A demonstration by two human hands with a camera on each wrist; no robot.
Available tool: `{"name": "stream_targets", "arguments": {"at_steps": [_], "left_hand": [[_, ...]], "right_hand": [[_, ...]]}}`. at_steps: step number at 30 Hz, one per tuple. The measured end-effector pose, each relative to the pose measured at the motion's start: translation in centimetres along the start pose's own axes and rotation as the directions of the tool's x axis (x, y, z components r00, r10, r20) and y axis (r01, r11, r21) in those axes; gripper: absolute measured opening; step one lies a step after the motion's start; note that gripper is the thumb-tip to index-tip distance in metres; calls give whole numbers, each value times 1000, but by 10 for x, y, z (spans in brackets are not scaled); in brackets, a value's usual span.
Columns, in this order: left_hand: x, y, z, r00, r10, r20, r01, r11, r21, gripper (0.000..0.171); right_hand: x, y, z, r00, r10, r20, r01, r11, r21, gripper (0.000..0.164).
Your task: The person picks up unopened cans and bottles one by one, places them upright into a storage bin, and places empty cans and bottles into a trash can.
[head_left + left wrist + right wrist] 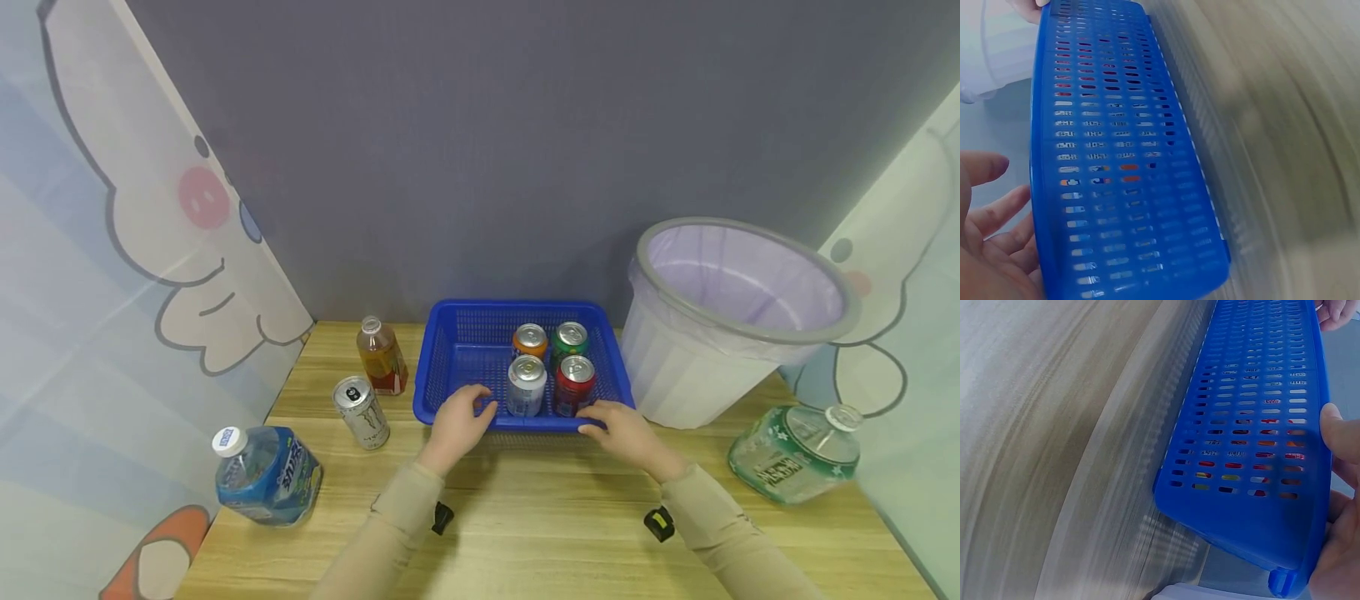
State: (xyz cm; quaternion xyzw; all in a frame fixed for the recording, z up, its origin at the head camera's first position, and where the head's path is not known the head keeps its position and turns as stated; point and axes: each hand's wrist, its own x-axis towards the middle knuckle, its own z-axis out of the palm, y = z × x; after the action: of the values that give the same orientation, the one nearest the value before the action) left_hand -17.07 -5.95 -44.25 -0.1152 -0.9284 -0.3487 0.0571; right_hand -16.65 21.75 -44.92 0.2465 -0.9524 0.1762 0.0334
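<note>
A blue plastic basket (465, 421) with slotted walls sits against the back wall. In its right half stand an orange can (531, 337), a green can (572, 335), a silver-white can (527, 385) and a red can (575, 385). My left hand (459, 423) is over the front rim toward the left, its thumb and fingers apart; the left wrist view shows the fingers (1000, 212) beyond the rim. At the front right my right hand (622, 429) pinches the rim, thumb (1334, 428) on its edge and fingers behind, partly hidden.
Left of the basket stand an amber drink bottle (382, 358), a pale tall can (362, 412) and a blue-labelled bottle (268, 477). To the right are a lined white bin (675, 350) and a large green-labelled bottle (795, 454). A dark wall (450, 167) rises behind.
</note>
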Motion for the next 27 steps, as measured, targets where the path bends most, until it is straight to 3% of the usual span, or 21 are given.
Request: {"name": "stream_targets", "arguments": {"at_steps": [13, 19, 27], "left_hand": [[-14, -17, -5, 983, 39, -182, -43, 999, -18, 15], [-17, -26, -15, 969, 26, -247, -51, 994, -95, 13], [-20, -27, -35, 946, -51, -320, -26, 972, -232, 13]], "right_hand": [[0, -2, 0, 999, -37, -26, 36, 999, -20, 23], [0, 0, 3, 998, -37, -41, 36, 999, -25, 22], [0, 1, 4, 998, -31, -48, 29, 999, -29, 23]]}}
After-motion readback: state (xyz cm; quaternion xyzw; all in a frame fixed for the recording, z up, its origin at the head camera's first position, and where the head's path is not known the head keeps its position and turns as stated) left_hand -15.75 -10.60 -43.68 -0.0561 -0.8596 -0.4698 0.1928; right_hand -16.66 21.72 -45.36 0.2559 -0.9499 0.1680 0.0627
